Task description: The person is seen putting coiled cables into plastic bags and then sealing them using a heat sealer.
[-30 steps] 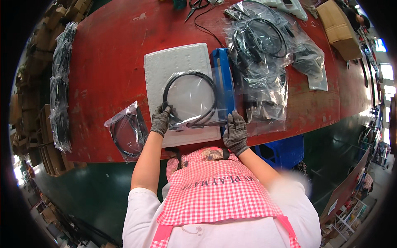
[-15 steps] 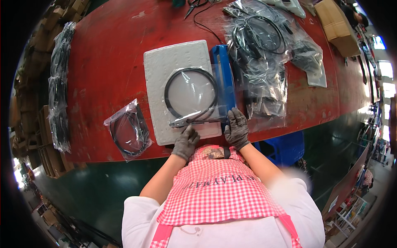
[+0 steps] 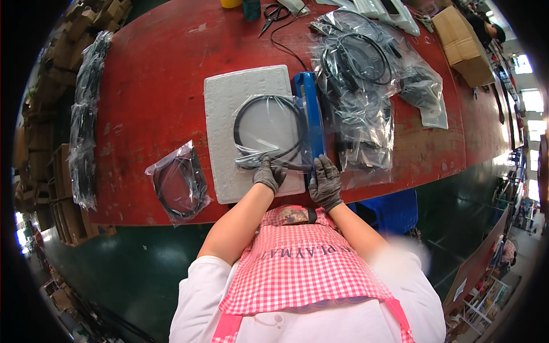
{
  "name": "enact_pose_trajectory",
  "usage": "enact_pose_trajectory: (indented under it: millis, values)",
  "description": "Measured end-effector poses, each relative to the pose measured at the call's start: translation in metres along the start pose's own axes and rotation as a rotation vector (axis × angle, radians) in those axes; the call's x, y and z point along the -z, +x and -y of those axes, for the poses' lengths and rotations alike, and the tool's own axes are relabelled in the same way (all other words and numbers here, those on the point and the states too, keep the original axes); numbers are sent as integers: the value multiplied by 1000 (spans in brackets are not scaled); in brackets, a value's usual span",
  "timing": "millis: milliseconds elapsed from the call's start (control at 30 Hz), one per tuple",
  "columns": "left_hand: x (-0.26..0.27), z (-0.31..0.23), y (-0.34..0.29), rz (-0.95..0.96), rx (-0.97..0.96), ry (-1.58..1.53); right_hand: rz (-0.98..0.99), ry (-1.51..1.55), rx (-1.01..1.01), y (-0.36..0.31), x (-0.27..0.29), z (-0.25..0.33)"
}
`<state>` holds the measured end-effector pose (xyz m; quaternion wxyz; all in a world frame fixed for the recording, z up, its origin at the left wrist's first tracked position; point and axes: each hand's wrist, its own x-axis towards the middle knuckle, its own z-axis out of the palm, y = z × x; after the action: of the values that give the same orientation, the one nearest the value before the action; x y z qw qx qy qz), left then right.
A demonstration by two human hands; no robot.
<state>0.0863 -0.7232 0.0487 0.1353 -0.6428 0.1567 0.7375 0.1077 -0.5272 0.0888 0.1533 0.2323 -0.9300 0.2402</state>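
A coiled black cable in a clear plastic bag [image 3: 269, 98] lies on a white foam board [image 3: 220, 108]. The bag's right edge reaches a long blue device, apparently a bag sealer [image 3: 312, 111], standing along the board's right side. My left hand [image 3: 269, 175], in a grey glove, has its fingers bent onto the near part of the bagged coil, seeming to grip it. My right hand [image 3: 326, 183], also gloved, rests at the near end of the blue device, fingers stretched out and thumb apart. Its fingertips touch the device and perhaps the bag's corner.
Another bagged cable [image 3: 180, 183] lies left of the board. A row of bagged cables [image 3: 86, 126] lines the table's left side. Right of the device is a heap of bagged cables [image 3: 360, 86]. Scissors [image 3: 274, 14] and a cardboard box [image 3: 462, 46] are farther back.
My left hand has moved up and right from the board's near edge onto the bagged coil. The bagged coil has shifted slightly right, toward the blue device. My right hand stays near the device's end.
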Motion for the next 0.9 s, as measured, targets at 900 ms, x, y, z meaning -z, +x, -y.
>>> enact_pose_trajectory:
  millis: [900]
  values:
    - [-28,-14,-1,93,-45,-52,133,1660,-1295,118,53,-90]
